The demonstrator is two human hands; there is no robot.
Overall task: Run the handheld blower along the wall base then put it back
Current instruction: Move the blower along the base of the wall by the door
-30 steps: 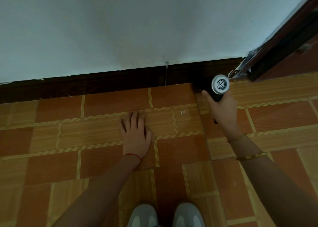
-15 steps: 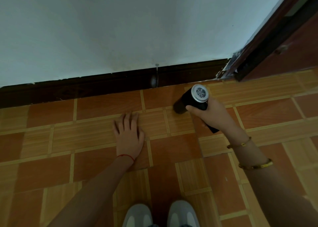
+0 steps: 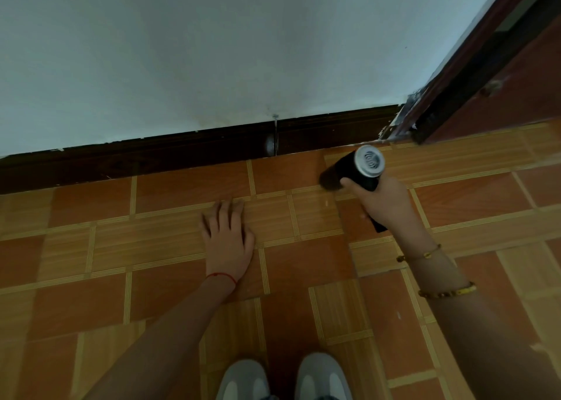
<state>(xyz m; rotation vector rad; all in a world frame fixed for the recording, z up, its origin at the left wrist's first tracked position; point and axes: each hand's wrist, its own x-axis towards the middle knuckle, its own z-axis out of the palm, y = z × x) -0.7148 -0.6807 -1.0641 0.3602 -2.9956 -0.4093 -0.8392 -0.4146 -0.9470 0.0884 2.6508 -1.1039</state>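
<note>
The handheld blower [image 3: 353, 169] is a black cylinder with a silver grilled rear end facing me. My right hand [image 3: 384, 200] grips its handle and holds it just above the tiled floor. Its nozzle points left and toward the dark wooden baseboard [image 3: 182, 150], a short way in front of it, at the foot of the white wall [image 3: 227, 50]. My left hand [image 3: 227, 235] rests flat on the floor tiles with its fingers straight, to the left of the blower.
A dark red door frame [image 3: 473, 74] rises at the right end of the baseboard. Orange and tan tiles [image 3: 91, 248] cover the floor. My two grey shoes [image 3: 282, 378] stand at the bottom edge.
The blower came away from the baseboard by the door frame toward me and left, and now sits a little farther right again. My left hand stays planted on the tiles.
</note>
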